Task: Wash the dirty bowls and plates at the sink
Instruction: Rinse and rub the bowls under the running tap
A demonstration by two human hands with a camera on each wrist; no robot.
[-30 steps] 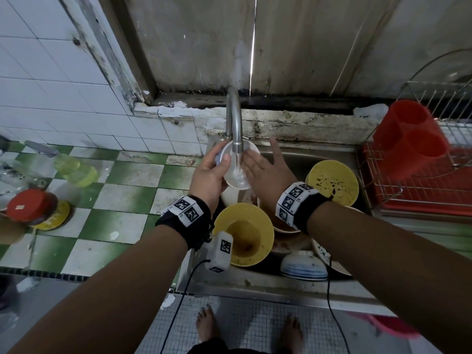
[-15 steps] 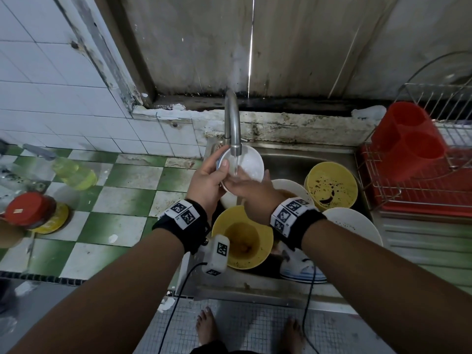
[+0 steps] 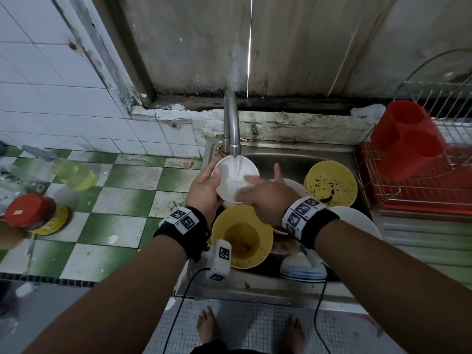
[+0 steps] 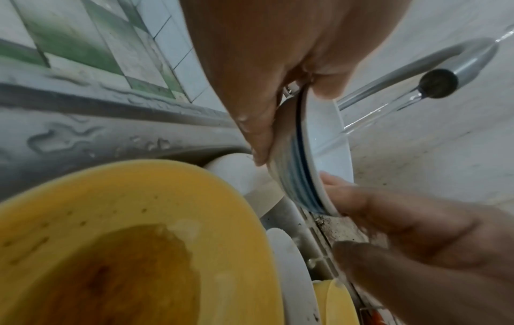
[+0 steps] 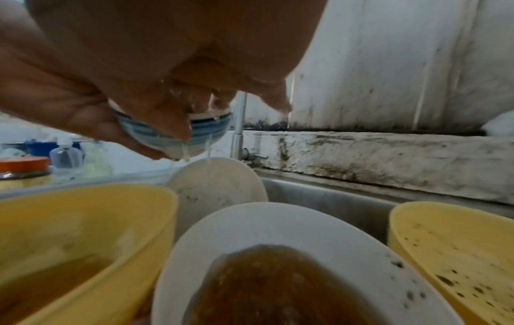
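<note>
both hands are at the small white bowl [image 3: 231, 181] under the running tap [image 3: 232, 129]: the left hand [image 3: 204, 192] grips its rim with thumb inside and fingers curled behind, while the right hand [image 3: 265, 196] lays loosely spread fingers inside it, clamped on nothing. below them the sink [image 3: 301, 158] is crowded with a yellow bowl [image 3: 242, 236] of brown water, a speckled yellow bowl [image 3: 330, 183], white plates [image 3: 357, 221] and a striped bowl [image 3: 301, 270]. a red cutlery holder [image 3: 406, 141] stands in the wire rack [image 3: 419, 192] on the right, and bottles [image 3: 74, 172] and a red-lidded jar [image 3: 29, 213] sit on the tiled table [image 3: 120, 200] on the left.

— What is worn on the wrists?
— A black wrist band [image 3: 182, 229] with white square-coded tags is seen on each; a white tagged camera block [image 3: 220, 259] and a thin black cable [image 3: 176, 310] hang below.
— And the feet?
— Bare feet [image 3: 208, 325] are seen.
</note>
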